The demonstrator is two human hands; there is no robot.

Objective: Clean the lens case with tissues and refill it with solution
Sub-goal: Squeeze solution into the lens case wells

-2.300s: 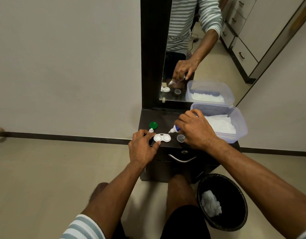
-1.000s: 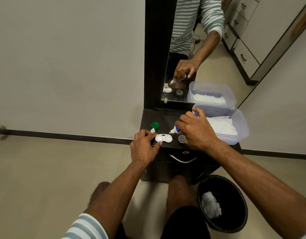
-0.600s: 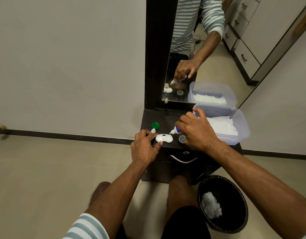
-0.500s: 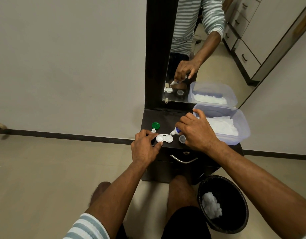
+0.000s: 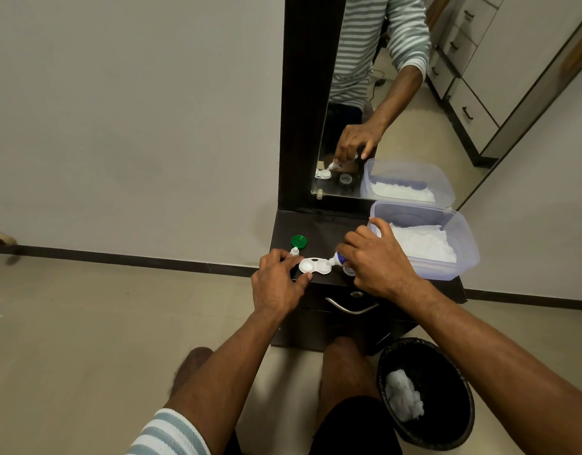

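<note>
The white two-well lens case (image 5: 314, 265) lies open near the front edge of the dark cabinet top (image 5: 319, 229). My left hand (image 5: 278, 283) pinches the case's left end between thumb and fingers. My right hand (image 5: 374, 261) grips the small solution bottle (image 5: 337, 259), tilted with its white nozzle over the right well. A green cap (image 5: 298, 241) and a small white bottle cap (image 5: 294, 251) sit to the left of the case. A clear cap (image 5: 348, 270) lies partly hidden under my right hand.
A clear plastic box of white tissues (image 5: 427, 246) stands at the right of the cabinet top. A mirror (image 5: 365, 93) rises behind it. A black bin (image 5: 425, 392) with a used tissue sits on the floor at the right, beside my knee. A drawer handle (image 5: 350, 307) is below the case.
The bottle's nozzle has come a little closer to the case's right well. My left hand keeps its hold on the case.
</note>
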